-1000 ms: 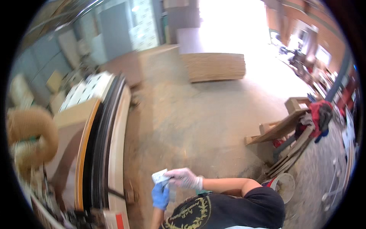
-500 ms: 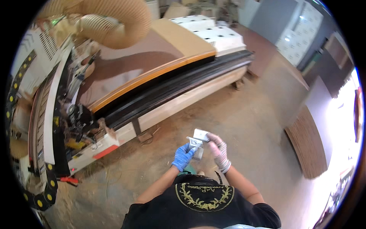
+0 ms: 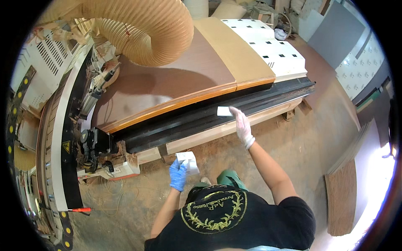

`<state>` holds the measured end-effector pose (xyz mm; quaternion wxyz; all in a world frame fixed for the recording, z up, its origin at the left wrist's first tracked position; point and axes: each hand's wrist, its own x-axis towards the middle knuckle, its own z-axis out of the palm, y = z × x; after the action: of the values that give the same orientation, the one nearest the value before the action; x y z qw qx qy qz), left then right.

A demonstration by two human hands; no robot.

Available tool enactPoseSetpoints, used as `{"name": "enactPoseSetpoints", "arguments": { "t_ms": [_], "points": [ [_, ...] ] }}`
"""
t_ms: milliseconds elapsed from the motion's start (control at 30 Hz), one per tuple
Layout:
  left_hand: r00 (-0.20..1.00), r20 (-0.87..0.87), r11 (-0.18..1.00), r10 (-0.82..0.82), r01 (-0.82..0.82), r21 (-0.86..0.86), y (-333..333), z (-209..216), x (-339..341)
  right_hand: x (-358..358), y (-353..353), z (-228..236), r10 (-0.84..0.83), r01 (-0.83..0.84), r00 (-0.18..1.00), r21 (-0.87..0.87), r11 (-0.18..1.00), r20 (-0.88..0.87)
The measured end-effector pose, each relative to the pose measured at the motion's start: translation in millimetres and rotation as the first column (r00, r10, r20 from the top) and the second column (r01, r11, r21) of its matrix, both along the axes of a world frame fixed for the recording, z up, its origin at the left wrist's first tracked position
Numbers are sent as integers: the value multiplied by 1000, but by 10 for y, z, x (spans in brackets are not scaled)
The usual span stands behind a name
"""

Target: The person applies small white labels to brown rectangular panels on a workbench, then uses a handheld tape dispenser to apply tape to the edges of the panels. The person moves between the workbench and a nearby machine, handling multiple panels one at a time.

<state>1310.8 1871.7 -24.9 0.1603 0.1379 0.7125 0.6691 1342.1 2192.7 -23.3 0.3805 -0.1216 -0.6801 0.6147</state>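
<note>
My blue-gloved left hand [image 3: 178, 175] pinches a thin, creased bunch of white labels [image 3: 191, 164]. Ahead and right of that grip, my pale-gloved right hand [image 3: 242, 125] holds one flat, rectangular slip [image 3: 224, 111] at its fingertips; whether it touches the black rail [image 3: 188, 125] behind I cannot tell. By my judgement, one slip is parted off and the rest sit in my left grip. Beyond both grips lie a smooth brown panel [image 3: 201, 60] and a ribbed tan hose [image 3: 171, 35]; off right, layered boards [image 3: 341, 196].
</note>
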Motion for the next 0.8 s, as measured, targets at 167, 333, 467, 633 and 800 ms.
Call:
{"name": "enactPoseSetpoints", "arguments": {
  "t_ms": [167, 333, 467, 633, 800],
  "points": [
    [974, -91, 977, 205, -209, -34, 175, -22, -222, -1306, 995, -225, -148, 50, 984, 656, 753, 95],
    [849, -26, 844, 529, -528, -92, 327, -79, -193, -2513, 1532, -380, -216, -97, 935, 791, 605, 280],
    [757, -26, 755, 653, -653, -54, 274, -207, -163, -3540, 1807, -786, -167, 164, 986, 99, 981, 22],
    [672, 105, 679, 733, -731, -67, 249, 109, -254, -4180, 1086, -748, -103, -55, 895, 337, 940, 433],
    [628, 113, 638, 770, -763, -107, -269, 152, -574, -4068, -559, -344, 467, -479, 874, 76, 874, 137]
  ]
}}
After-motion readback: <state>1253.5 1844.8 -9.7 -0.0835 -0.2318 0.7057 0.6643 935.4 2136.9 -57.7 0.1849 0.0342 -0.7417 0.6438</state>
